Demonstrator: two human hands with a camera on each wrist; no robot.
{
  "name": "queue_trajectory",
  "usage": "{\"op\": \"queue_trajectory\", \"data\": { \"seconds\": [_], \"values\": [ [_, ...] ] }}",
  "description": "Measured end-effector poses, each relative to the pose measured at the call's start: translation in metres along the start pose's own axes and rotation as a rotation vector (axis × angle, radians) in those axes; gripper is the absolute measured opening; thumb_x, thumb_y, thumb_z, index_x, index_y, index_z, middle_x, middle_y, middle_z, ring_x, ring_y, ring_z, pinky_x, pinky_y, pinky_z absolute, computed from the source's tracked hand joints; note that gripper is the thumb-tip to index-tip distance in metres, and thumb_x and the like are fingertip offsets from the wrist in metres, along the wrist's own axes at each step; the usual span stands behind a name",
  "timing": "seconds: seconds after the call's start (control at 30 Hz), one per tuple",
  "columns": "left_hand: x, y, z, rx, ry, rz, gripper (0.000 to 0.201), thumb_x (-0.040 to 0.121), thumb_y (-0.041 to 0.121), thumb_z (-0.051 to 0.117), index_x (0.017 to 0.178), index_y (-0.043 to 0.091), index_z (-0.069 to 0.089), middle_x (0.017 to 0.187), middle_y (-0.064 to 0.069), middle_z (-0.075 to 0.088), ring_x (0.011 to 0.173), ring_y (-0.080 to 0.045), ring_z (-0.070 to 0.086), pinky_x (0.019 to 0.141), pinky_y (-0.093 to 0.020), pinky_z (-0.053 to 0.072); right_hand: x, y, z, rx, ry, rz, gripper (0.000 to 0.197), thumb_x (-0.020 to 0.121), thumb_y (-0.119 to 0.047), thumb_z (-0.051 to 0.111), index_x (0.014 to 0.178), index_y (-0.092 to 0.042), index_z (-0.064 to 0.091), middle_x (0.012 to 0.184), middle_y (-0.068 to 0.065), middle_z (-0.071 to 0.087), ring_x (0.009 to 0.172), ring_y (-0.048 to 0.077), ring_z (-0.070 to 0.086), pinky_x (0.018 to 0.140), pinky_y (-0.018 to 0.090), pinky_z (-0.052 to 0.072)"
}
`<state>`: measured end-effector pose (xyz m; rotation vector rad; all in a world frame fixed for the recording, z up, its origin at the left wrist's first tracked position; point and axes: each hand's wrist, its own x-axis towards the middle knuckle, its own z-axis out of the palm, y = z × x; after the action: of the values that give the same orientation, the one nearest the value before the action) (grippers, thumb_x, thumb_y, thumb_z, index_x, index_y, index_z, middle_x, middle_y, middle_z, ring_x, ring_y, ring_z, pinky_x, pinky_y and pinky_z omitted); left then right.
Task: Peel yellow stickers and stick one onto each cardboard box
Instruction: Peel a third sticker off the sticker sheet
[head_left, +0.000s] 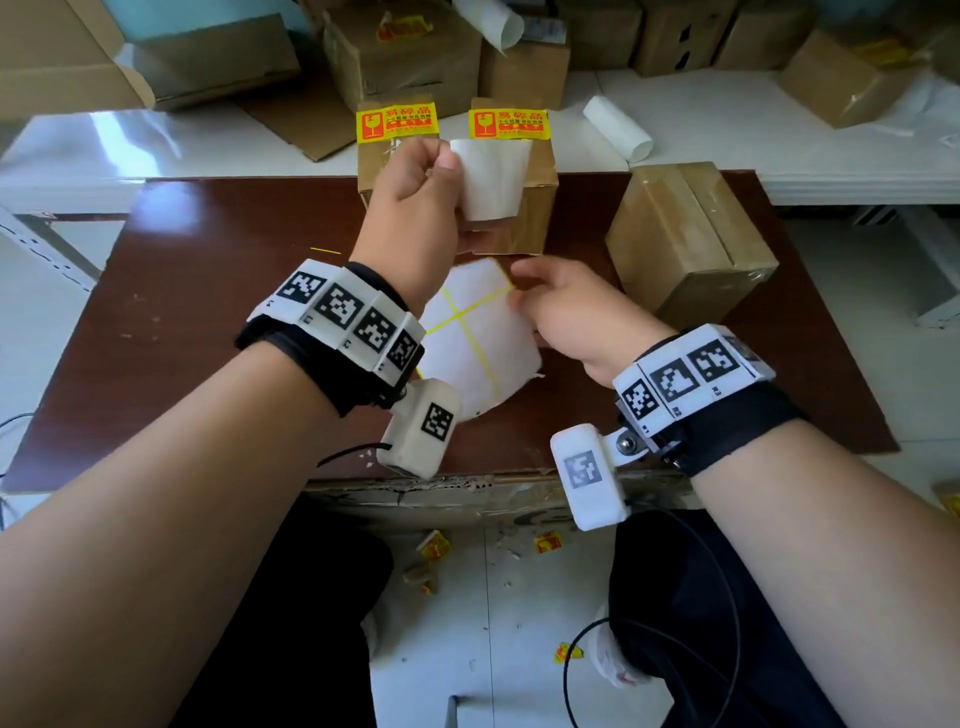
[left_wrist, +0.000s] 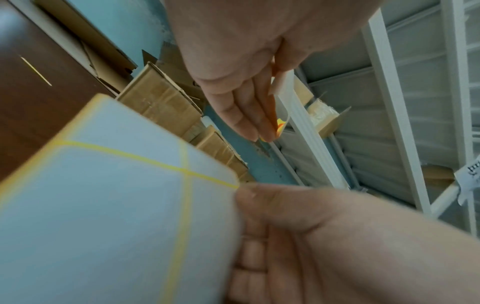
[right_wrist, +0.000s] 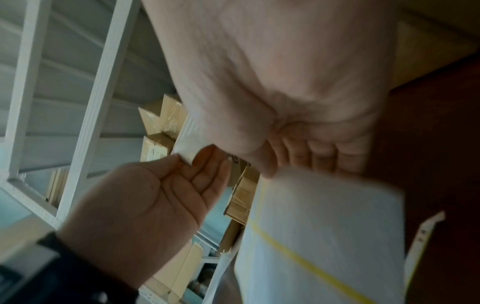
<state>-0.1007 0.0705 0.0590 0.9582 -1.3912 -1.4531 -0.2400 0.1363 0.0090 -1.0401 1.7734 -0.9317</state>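
Observation:
My left hand (head_left: 439, 163) is raised over the table and pinches a peeled yellow sticker (head_left: 491, 179), whose white back faces me. In the left wrist view the sticker (left_wrist: 280, 125) shows its yellow-orange edge beside the fingers. Lower down, my right hand (head_left: 522, 299) grips the white backing sheet (head_left: 478, 338) with yellow lines by its right edge. Two cardboard boxes stand behind the hands, each bearing a yellow sticker (head_left: 397, 123) (head_left: 509, 123). A third cardboard box (head_left: 685, 239) sits at the right with no sticker visible on it.
The brown table (head_left: 208, 312) bears the boxes. Behind it a white bench (head_left: 753, 119) holds more cardboard boxes (head_left: 410, 57) and a paper roll (head_left: 618, 129). Sticker scraps (head_left: 548, 543) lie on the floor by my legs.

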Motion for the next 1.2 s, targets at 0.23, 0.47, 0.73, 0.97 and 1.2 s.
{"op": "queue_trajectory", "data": {
  "seconds": [0.23,0.47,0.73,0.97,1.2],
  "values": [
    [-0.003,0.006,0.004,0.061,0.063,-0.005,0.021,0.108,0.024,0.040,0.093,0.021,0.054,0.126,-0.034,0.065,0.109,-0.048,0.071,0.085,-0.056,0.065,-0.017,-0.022,-0.018,0.234,0.152,-0.064,0.026,0.109,-0.006,0.052,0.118,-0.025,0.067,0.113,0.003,0.076,0.101,0.019,0.075,0.101,0.037,0.060],
    [-0.010,-0.011,0.036,0.440,-0.086,0.195,0.015,0.105,0.026,0.046,0.099,0.018,0.058,0.080,0.008,0.059,0.072,-0.007,0.056,0.072,-0.030,0.046,-0.040,-0.026,-0.032,0.665,0.122,-0.147,0.018,0.112,-0.024,0.060,0.118,-0.013,0.073,0.125,0.016,0.078,0.110,0.028,0.079,0.101,0.043,0.063],
    [-0.019,-0.014,0.075,0.613,-0.198,0.324,0.032,0.078,0.026,0.067,0.110,0.023,0.070,0.139,-0.010,0.056,0.137,-0.028,0.053,0.115,-0.041,0.044,-0.034,-0.012,-0.058,0.510,0.219,-0.183,0.016,0.105,-0.011,0.064,0.111,-0.019,0.076,0.110,0.013,0.081,0.097,0.019,0.075,0.081,0.036,0.060],
    [-0.014,-0.014,0.085,0.562,-0.154,0.323,0.024,0.086,0.013,0.082,0.109,0.020,0.076,0.119,0.001,0.069,0.106,-0.007,0.066,0.091,-0.017,0.049,-0.039,-0.006,-0.083,0.242,0.287,-0.188,0.031,0.108,-0.011,0.056,0.103,-0.037,0.073,0.083,-0.011,0.071,0.071,0.001,0.067,0.061,0.020,0.054],
    [-0.005,-0.012,0.081,0.325,0.030,0.184,0.023,0.092,0.004,0.076,0.095,0.023,0.064,0.089,0.006,0.072,0.079,-0.006,0.070,0.073,-0.022,0.061,-0.040,0.005,-0.093,0.133,0.327,-0.285,0.022,0.107,-0.011,0.062,0.118,-0.025,0.075,0.099,0.003,0.082,0.082,0.013,0.082,0.063,0.020,0.055]
  ]
}}
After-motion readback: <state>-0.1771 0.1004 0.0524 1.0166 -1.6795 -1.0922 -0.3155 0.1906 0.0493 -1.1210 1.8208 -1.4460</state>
